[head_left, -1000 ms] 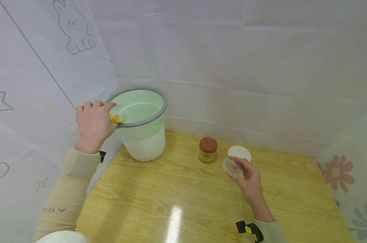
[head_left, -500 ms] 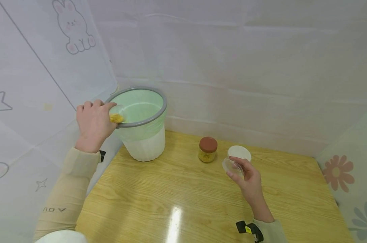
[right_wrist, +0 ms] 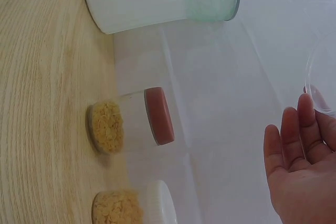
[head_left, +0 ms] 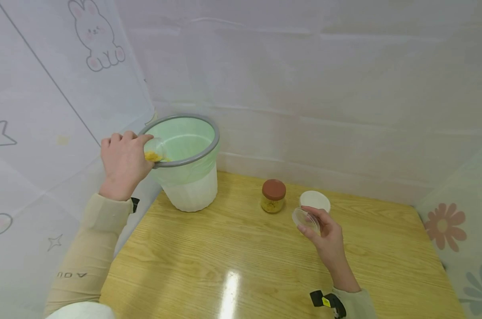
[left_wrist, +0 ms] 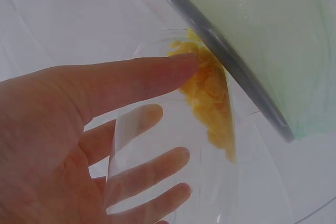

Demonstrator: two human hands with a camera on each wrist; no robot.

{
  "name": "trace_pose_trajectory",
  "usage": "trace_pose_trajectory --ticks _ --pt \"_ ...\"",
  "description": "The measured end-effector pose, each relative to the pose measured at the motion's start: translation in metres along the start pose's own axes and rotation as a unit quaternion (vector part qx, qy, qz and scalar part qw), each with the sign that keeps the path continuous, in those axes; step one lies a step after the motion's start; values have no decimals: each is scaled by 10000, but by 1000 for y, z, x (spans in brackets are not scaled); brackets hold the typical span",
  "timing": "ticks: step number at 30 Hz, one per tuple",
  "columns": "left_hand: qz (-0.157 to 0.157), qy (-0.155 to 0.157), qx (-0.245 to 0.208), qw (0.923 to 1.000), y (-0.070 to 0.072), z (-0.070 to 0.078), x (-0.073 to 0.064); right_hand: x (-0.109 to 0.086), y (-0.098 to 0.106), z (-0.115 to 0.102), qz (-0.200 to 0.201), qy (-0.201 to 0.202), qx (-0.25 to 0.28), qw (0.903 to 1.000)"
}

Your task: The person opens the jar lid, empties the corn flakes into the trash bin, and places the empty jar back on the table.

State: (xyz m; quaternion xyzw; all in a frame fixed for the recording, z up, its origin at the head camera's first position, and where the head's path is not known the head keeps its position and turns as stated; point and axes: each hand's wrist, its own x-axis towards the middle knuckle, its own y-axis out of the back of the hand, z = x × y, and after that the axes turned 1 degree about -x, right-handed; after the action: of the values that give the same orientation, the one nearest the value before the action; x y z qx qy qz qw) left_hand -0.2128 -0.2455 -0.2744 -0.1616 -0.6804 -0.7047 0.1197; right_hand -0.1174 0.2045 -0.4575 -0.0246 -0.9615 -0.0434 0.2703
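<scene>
The fingers of the left hand (head_left: pixel 123 164) grasp a clear jar (left_wrist: pixel 210 174), thumb along the near side and the others spread behind it, seen through its wall. Half a second ago the yellow flakes (left_wrist: pixel 207 98) were all inside; now a few show past its mouth, at the grey rim (head_left: pixel 217 137) of the bin (head_left: pixel 190 195), while both hands have kept their places. The left arm reaches far forward, hand over the jar, which is tipped on its side with its mouth toward the bin's green liner (head_left: pixel 189 137). The fingers of the right hand (head_left: pixel 330 239) pinch a thin clear lid (head_left: pixel 304 218) by its edge, tilted and held above the counter (head_left: pixel 209 257). Just beyond, partly hidden by that hand in the head view, is a white-lidded jar (right_wrist: pixel 118 207); beside it a red-lidded jar (head_left: pixel 272 197) stands upright, both holding flakes. The bin's rim covers part of the tipped jar's mouth in the left wrist view. Pale sheets (head_left: pixel 344 88) hang behind the counter.
</scene>
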Motion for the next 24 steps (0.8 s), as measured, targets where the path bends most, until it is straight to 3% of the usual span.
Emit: trace_pose_trajectory --ticks 9,24 --pt "-114 -46 42 9999 1 2 2 -1 0 0 -16 -56 48 10000" --pt "77 -216 25 9997 -2 3 3 -2 1 0 -119 -36 72 9999"
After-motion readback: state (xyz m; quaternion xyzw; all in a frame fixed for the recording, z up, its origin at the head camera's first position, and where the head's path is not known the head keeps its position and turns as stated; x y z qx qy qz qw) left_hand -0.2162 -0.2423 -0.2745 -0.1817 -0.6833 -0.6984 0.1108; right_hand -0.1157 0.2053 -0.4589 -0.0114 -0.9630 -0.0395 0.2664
